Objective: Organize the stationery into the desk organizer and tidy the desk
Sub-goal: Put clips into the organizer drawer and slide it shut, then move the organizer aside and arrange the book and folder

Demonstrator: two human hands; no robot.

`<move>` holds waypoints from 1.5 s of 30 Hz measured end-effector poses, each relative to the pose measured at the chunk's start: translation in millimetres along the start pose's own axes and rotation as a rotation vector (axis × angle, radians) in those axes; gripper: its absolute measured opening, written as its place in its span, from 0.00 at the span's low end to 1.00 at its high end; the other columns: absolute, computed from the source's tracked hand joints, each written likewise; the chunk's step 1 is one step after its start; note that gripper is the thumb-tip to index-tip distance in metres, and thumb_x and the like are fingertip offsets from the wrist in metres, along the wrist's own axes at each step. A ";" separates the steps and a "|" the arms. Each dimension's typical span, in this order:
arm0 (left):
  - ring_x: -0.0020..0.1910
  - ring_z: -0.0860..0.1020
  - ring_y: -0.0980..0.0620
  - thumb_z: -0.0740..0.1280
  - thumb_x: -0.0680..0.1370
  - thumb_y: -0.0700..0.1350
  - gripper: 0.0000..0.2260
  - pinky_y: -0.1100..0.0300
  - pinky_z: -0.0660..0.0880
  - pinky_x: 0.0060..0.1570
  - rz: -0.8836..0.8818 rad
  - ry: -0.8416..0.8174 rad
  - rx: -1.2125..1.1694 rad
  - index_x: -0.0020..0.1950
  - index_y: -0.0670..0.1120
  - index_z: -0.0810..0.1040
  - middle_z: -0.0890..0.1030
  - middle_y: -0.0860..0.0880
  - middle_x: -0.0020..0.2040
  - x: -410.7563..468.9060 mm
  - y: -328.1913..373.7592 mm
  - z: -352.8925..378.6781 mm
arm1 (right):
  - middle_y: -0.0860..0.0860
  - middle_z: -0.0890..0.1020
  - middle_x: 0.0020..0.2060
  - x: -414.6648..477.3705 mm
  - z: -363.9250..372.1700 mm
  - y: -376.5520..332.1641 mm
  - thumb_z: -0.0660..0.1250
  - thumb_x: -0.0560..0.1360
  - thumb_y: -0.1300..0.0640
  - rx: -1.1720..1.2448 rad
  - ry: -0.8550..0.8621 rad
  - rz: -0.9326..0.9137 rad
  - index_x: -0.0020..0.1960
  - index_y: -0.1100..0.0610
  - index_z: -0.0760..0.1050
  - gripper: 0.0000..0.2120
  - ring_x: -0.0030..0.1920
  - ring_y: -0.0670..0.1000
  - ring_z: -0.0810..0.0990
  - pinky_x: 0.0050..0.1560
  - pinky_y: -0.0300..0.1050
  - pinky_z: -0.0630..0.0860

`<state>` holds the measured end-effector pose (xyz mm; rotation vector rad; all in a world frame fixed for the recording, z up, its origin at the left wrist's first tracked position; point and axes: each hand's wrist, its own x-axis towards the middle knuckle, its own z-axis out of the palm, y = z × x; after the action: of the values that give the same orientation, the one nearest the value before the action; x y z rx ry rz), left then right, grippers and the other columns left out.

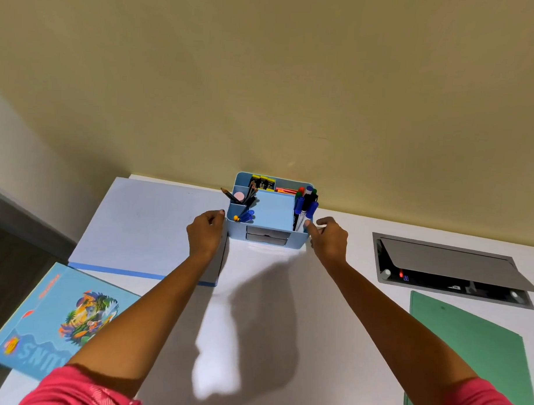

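Two bare arms in pink sleeves (80, 389) reach forward over a white table (271, 308). Near the left edge lies a blue illustrated book (59, 319); near the right lies a green folder (472, 355). Further back, a pale blue binder (150, 228) lies flat on the left, and a grey cable hatch (451, 269) stands open on the right. Between them, the left hand (204, 230) and right hand (329, 239) flank the desk organizer (237, 231), fingertips touching its sides. Neither grip clamps round it: the fingers are loosely curled and apart. The organizer stands at the table's far edge against a yellow wall (264, 81), holding pencils (248, 195), markers (305, 203) and a blue note pad (274, 208).
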<state>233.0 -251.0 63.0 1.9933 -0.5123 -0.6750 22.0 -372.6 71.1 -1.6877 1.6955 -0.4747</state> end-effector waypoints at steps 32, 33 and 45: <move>0.62 0.73 0.39 0.76 0.69 0.43 0.36 0.45 0.73 0.61 -0.867 0.577 -0.250 0.68 0.43 0.57 0.71 0.38 0.64 -141.0 -146.2 -174.2 | 0.50 0.78 0.43 -246.9 86.4 -12.2 0.62 0.78 0.59 0.010 -0.420 -0.502 0.50 0.54 0.73 0.03 0.45 0.48 0.78 0.48 0.44 0.78; 0.62 0.73 0.38 0.74 0.70 0.41 0.34 0.44 0.73 0.61 -0.855 0.591 -0.250 0.68 0.42 0.57 0.71 0.38 0.64 -141.9 -147.7 -175.3 | 0.49 0.76 0.41 -247.7 85.2 -12.1 0.63 0.78 0.59 0.018 -0.421 -0.500 0.51 0.53 0.72 0.03 0.44 0.48 0.77 0.48 0.44 0.78; 0.56 0.76 0.40 0.65 0.78 0.42 0.17 0.50 0.74 0.47 -0.409 0.658 -0.388 0.64 0.45 0.64 0.75 0.41 0.60 -193.8 -105.8 -172.2 | 0.51 0.78 0.40 -247.3 65.7 -21.0 0.66 0.76 0.61 0.191 -0.386 -0.492 0.55 0.51 0.69 0.10 0.38 0.47 0.77 0.38 0.33 0.72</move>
<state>204.9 26.3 89.4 1.8130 0.4016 -0.2861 62.3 -119.9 92.2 -1.9031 0.9294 -0.4773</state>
